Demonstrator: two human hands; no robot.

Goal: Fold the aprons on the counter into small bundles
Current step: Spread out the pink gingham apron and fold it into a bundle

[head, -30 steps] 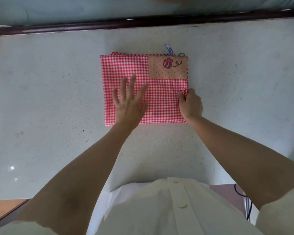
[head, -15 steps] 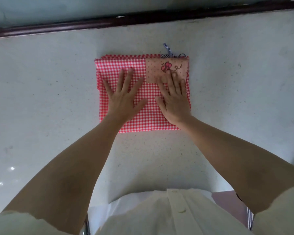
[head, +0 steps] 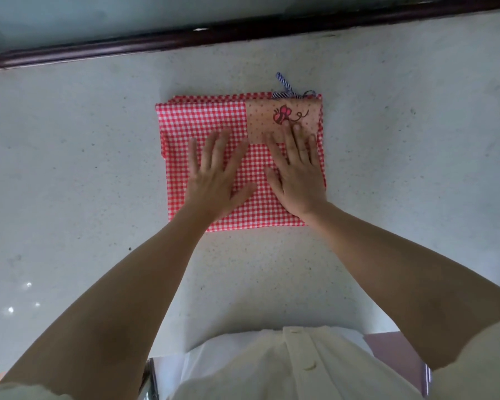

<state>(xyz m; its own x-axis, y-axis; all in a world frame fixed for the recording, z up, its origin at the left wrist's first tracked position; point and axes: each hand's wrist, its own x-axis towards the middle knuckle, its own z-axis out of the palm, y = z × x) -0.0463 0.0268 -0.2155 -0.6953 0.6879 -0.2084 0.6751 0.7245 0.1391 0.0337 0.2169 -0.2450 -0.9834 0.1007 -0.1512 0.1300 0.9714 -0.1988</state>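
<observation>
A red-and-white gingham apron [head: 208,119], folded into a soft rectangle, lies flat mid-worktop [head: 84,183], which is pale speckled stone. Left hand [head: 214,177] and right hand [head: 296,174] press it, each grip spread flat. A dotted peach pocket [head: 260,116] bears a bee; striped ties [head: 283,88] poke out behind. A dark wooden rail [head: 185,40] edges the far side.

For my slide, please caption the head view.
Folded red-checked apron on the counter, pressed flat by the left hand and right hand.
</observation>
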